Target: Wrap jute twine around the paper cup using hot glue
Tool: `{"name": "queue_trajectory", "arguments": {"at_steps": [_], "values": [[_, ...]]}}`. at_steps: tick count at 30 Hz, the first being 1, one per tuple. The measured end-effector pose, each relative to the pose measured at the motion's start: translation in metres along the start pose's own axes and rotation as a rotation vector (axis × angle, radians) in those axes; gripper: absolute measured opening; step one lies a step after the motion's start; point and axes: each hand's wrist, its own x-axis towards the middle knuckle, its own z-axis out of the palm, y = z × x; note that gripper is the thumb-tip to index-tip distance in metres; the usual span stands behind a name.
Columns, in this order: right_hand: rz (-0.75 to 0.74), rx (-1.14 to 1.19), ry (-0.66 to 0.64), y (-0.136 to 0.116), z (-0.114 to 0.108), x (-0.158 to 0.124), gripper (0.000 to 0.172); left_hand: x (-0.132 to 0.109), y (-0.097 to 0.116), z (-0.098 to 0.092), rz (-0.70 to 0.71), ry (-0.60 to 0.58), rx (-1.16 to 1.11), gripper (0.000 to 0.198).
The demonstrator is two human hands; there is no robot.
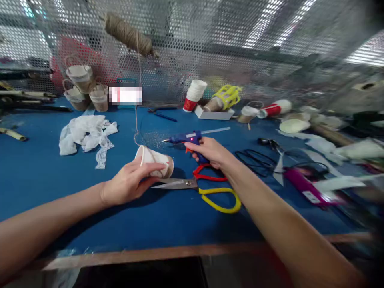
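My left hand [129,182] is closed round a paper cup [154,161] lying on its side just above the blue table [45,176], its base wrapped in brown twine. My right hand [211,152] grips the handle of a blue glue gun [186,139] with a lit red light, its nozzle pointing left toward the cup. A thin twine strand [137,120] runs from the cup up to a twine spool [127,35] hanging on the mesh. Scissors [204,188] with red and yellow handles lie between my hands.
White lace scraps [85,134] lie at left. Small twine-wrapped cup baskets [81,86] stand at the back left. A stack of paper cups [194,94], a yellow plastic piece [228,96], black scissors [255,160] and a purple tool [303,184] crowd the right. The table's wooden edge [150,253] runs along the front.
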Motion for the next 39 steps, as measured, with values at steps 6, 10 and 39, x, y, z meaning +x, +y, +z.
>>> {"name": "queue_trajectory", "arguments": {"at_steps": [6,10,39], "values": [[-0.007,-0.196,0.112,0.002,0.003,0.014,0.032,0.002,0.004,0.000,0.092,0.003,-0.033,0.018],[0.011,-0.311,0.124,0.002,0.005,0.020,0.037,0.002,0.006,0.000,0.112,0.000,-0.052,0.020],[-0.373,1.020,-0.141,-0.060,0.002,-0.050,0.013,0.002,0.013,-0.005,-0.354,-0.101,-0.460,0.035]]}}
